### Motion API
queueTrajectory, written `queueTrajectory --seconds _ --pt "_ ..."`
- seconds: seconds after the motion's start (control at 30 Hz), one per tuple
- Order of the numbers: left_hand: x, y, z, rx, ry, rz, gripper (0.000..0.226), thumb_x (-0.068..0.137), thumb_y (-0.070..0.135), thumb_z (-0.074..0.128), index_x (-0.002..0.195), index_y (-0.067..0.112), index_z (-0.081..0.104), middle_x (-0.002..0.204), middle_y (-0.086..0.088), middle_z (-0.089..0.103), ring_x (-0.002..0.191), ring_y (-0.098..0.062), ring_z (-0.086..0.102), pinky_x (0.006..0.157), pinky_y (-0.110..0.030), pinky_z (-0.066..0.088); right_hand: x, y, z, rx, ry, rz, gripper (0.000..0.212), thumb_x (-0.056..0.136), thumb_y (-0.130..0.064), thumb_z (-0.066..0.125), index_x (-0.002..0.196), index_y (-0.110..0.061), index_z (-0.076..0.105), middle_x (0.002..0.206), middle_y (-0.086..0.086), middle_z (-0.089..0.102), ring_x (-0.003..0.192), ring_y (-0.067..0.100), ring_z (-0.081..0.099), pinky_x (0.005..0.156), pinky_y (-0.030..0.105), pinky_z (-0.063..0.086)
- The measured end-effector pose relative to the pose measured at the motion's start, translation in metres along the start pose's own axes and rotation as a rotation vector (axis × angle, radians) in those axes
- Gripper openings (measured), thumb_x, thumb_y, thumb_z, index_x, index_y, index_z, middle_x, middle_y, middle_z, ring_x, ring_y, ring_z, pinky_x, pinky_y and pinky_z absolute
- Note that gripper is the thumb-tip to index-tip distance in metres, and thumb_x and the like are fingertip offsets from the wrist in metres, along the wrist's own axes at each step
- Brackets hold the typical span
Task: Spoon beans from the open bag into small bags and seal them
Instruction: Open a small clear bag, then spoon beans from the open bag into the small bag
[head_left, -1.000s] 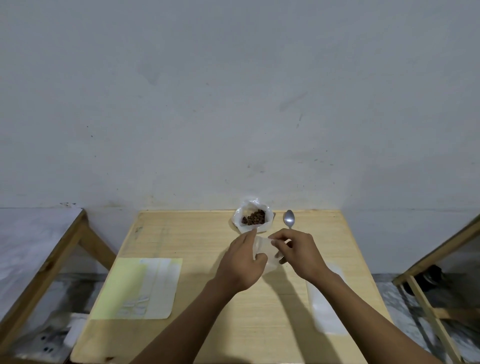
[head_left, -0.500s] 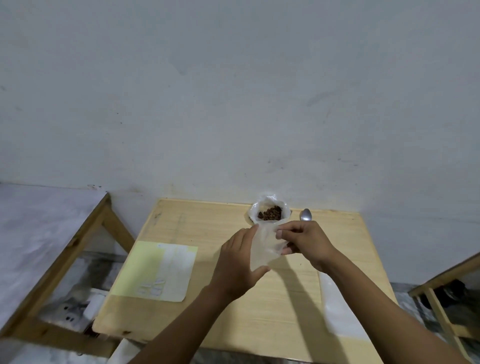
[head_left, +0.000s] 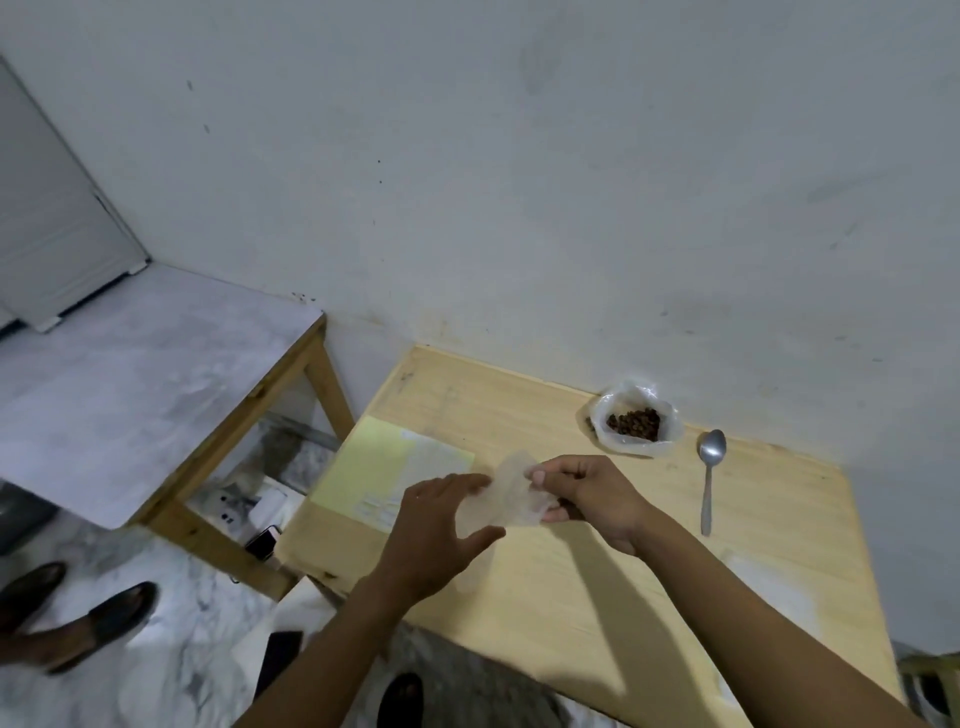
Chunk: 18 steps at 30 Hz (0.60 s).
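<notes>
**Small clear plastic bag held up between both hands**

Small clear plastic bag (head_left: 506, 496), thin and crumpled, lifted above the pale wooden table (head_left: 597, 587) and caught between the two sets of fingers. Right hand (head_left: 589, 499) reaching in from the lower right, forearm stretched across the tabletop, fingers curled and pinching the bag's right edge, thumb tip showing at the upper corner. Left hand (head_left: 441, 530) coming up from below, back of the hand toward the camera, fingers straight and close together against the bag's left side, thumb spread wide underneath; whether gripping or only touching cannot be told.

Beyond the right fingertips, against the wall: open white plastic bag (head_left: 636, 423), mouth rolled wide, brown beans (head_left: 635, 422) heaped inside. Just right of it, and well clear of the right knuckles, grey metal spoon (head_left: 709, 478) lying flat, bowl toward the wall, handle pointing back along the table. Past the left fingertips, flat yellow-and-white sheet (head_left: 384, 467), partly hidden by the bag and the left hand. Off to the left, away from both hands, grey-topped wooden side table (head_left: 145, 395), and dark shoes (head_left: 78, 623) on the marbled floor.
</notes>
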<state>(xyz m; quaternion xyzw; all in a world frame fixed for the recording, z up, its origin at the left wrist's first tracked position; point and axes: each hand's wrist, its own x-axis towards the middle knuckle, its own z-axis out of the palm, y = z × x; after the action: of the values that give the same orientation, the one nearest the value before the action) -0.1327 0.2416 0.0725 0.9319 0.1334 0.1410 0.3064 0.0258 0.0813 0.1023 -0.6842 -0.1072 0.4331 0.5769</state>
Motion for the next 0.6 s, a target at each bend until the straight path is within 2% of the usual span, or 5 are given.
queueTrajectory --seconds 0.13,0.23,0.37,0.47,0.6 --pt "-0.008 -0.024 -0.015 -0.023 0.020 -0.040 0.070 0.073 0.076 0.055 0.125 0.028 0.058 0.116 0.018 0.061 0.107 -0.008 0.058 0.094 -0.027 0.038 0.014 -0.007 0.030 -0.044 -0.029 0.007 0.011 0.092 -0.010 0.065 0.093 -0.002 0.072 0.080 0.004 0.067 0.058 0.011 0.061 0.064 0.025 0.059" --pt "-0.003 -0.041 -0.027 -0.044 0.013 -0.040 0.077 0.073 0.081 0.051 0.125 0.025 0.060 0.115 0.016 0.061 0.105 -0.010 0.060 0.094 -0.031 0.045 0.021 -0.015 0.047 -0.046 -0.009 0.008 0.020 0.092 -0.015 0.067 0.098 0.004 0.071 0.081 0.004 0.068 0.058 0.010 0.061 0.064 0.024 0.056" --pt "0.019 -0.049 -0.045 -0.057 -0.062 -0.036 0.065 0.075 0.052 0.077 0.126 0.017 0.060 0.118 0.004 0.065 0.104 -0.010 0.059 0.091 -0.023 0.040 0.023 -0.026 0.060 0.039 0.056 0.000 0.033 0.094 -0.030 0.063 0.100 0.002 0.070 0.088 0.005 0.069 0.061 0.009 0.063 0.066 0.025 0.053" --pt "0.043 -0.055 -0.048 -0.048 -0.119 0.020 0.062 0.073 0.043 0.082 0.123 0.013 0.062 0.115 0.001 0.069 0.103 -0.014 0.063 0.088 -0.021 0.041 0.026 -0.025 0.048 0.151 0.222 -0.013 0.036 0.098 -0.033 0.056 0.105 0.001 0.068 0.082 0.007 0.068 0.068 0.019 0.066 0.065 0.028 0.051" --pt "0.073 -0.055 -0.037 -0.065 -0.175 0.080 0.065 0.073 0.042 0.083 0.125 0.011 0.061 0.116 0.001 0.069 0.104 -0.014 0.064 0.089 -0.023 0.046 0.027 0.002 0.000 0.158 0.606 0.023 0.020 0.095 -0.015 0.059 0.100 0.003 0.067 0.082 0.013 0.064 0.069 0.023 0.063 0.065 0.030 0.049"
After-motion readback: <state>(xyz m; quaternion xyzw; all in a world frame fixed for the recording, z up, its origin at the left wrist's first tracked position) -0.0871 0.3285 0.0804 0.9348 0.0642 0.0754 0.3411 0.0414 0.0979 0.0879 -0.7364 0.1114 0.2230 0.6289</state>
